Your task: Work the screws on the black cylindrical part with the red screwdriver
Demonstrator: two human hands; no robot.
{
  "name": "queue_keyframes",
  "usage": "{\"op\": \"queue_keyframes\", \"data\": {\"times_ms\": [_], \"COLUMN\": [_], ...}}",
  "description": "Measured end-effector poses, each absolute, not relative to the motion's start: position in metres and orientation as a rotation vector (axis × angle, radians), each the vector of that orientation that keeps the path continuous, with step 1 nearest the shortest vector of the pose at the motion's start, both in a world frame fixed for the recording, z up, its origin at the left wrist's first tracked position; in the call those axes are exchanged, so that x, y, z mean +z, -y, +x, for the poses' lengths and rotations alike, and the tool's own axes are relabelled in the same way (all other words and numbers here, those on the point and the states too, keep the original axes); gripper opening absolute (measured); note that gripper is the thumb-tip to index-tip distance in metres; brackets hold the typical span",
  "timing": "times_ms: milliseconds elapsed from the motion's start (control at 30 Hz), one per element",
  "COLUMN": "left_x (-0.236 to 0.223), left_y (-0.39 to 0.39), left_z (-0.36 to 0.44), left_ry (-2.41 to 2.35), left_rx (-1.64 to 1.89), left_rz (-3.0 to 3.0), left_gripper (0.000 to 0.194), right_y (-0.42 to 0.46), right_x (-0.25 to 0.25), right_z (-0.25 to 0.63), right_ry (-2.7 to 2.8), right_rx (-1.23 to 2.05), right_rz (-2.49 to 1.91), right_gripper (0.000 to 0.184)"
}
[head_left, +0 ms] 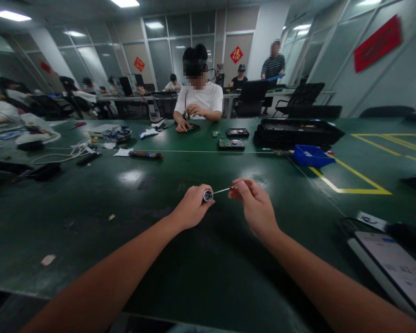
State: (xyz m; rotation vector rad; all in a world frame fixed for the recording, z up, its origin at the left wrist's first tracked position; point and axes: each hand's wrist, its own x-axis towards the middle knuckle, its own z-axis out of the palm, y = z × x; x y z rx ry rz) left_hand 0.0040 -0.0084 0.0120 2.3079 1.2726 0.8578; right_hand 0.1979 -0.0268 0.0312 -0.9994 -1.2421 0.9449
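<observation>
Nearest, on the wearer's side of the metal-rimmed cylinder [208,196] and well to its right, a flat, pale-screened device [390,263], probably a smartphone, lies on the green tabletop [90,189]. The cylinder itself is above the tabletop, its open end facing the wearer. The left hand [192,207] grasps it, fingers curled round the barrel. Just right of the cylinder, the right hand [258,208] pinches the reddish handle of a thin-shafted screwdriver [222,190] whose shaft points at the open end; whether the tip is inside cannot be told.

The cylinder looks light and stiff, its bright rim perhaps slippery; the barrel seems the sure place to hold, leaving the mouth free, as the small parts inside may be fragile. The slim screwdriver should be light and rigid, best steadied by its handle because the shaft gives little grip.

Beyond the cylinder, to its left, lies a dark pen-shaped tool [145,155]; to its right, a hard drive with a green board [231,144] and, farther right, a blue bin [312,156]. Farther still, almost straight beyond it, a co-worker in a white shirt [208,98] handles a small dark part.
</observation>
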Motion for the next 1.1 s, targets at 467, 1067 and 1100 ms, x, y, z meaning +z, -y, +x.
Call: {"op": "queue_keyframes", "data": {"times_ms": [467,1067,1100], "left_x": [0.009,0.007,0.007], "left_y": [0.003,0.005,0.005], "left_z": [0.001,0.003,0.003], "left_ry": [-1.323,-1.277,-1.28], "left_rx": [0.826,0.821,0.814], "left_rz": [2.27,2.274,2.275], "left_gripper": [0.015,0.013,0.013], "right_y": [0.03,0.047,0.048], "right_x": [0.038,0.047,0.047], "right_z": [0.199,0.201,0.2], "right_ry": [1.439,1.883,1.916], "right_rx": [0.736,0.307,0.299], "right_rz": [-1.081,-1.142,-1.146], "right_gripper": [0.021,0.02,0.018]}}
